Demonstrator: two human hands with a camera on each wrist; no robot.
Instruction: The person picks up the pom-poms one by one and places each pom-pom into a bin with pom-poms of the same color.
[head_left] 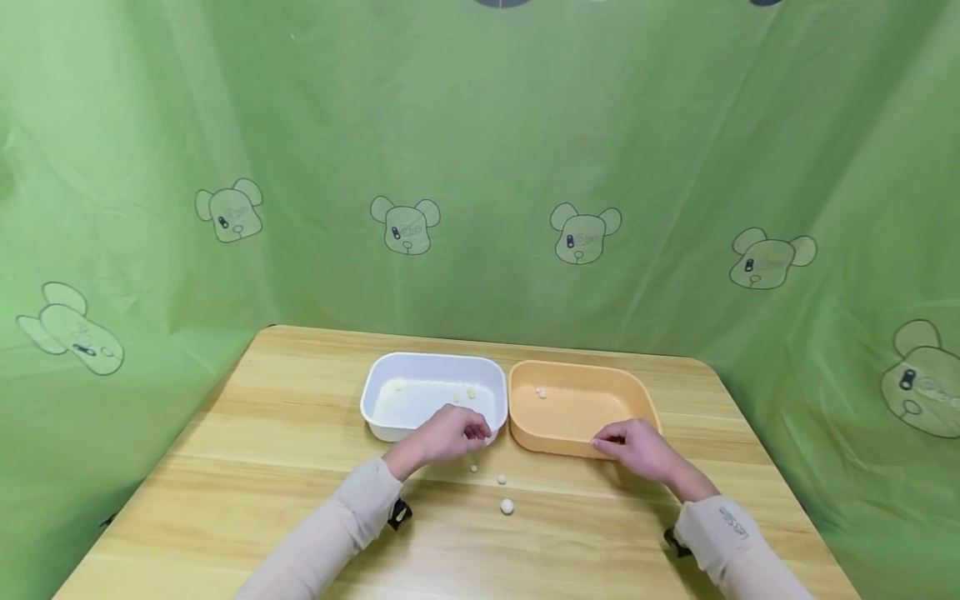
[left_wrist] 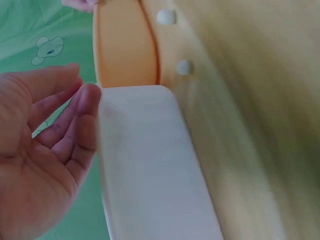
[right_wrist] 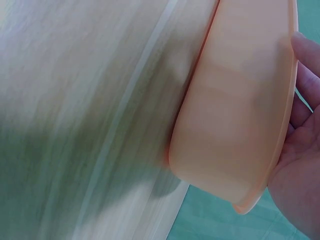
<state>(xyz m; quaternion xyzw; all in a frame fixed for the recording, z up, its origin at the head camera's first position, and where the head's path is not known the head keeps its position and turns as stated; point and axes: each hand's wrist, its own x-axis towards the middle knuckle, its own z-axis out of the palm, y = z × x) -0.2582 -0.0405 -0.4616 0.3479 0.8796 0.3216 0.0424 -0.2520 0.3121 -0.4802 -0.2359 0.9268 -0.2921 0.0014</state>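
My left hand (head_left: 450, 432) is over the near right corner of the white tray (head_left: 390, 432), fingers loosely curled. In the left wrist view its fingertips (left_wrist: 90, 97) come right at the tray's rim, and nothing shows between them. My right hand (head_left: 637, 448) holds the near rim of the orange tray (head_left: 551, 444), thumb outside and the other fingers partly hidden behind the wall. A few small yellow pieces (head_left: 471, 392) lie in the white tray. Small pinkish balls (head_left: 542, 392) sit in the orange one.
On the wooden table (head_left: 300, 467), a larger white ball (head_left: 507, 506) and two smaller balls (head_left: 502, 479) lie in front of the trays. The trays stand side by side near the back edge. A green curtain (head_left: 480, 167) with bear-head prints surrounds the table.
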